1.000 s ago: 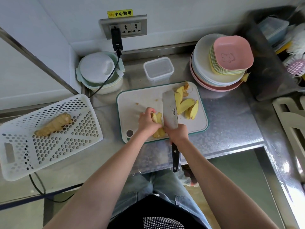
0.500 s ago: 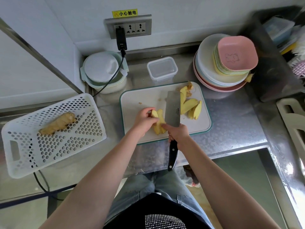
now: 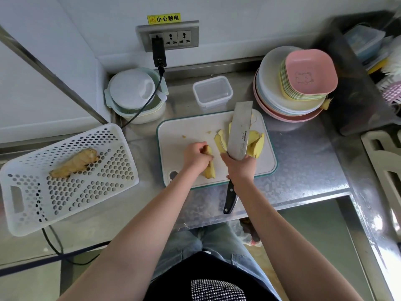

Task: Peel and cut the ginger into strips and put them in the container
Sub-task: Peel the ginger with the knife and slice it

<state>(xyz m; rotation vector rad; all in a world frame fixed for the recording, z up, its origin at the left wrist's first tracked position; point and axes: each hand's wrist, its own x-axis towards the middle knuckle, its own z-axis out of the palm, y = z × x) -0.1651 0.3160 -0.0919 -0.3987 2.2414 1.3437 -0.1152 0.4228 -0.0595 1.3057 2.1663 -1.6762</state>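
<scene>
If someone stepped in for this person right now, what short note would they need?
Left hand grips a ginger piece on the cutting board.
Right hand grips the cleaver, its blade over the peeled slices.
The clear container behind the board holds nothing.
One unpeeled ginger root lies in the white basket.
Done: some ginger peeled and sliced.
Left: cut strips, fill the container, handle the root.

one cleaver (image 3: 239,131), one clear container (image 3: 212,91), one basket (image 3: 65,192), two hands
</scene>
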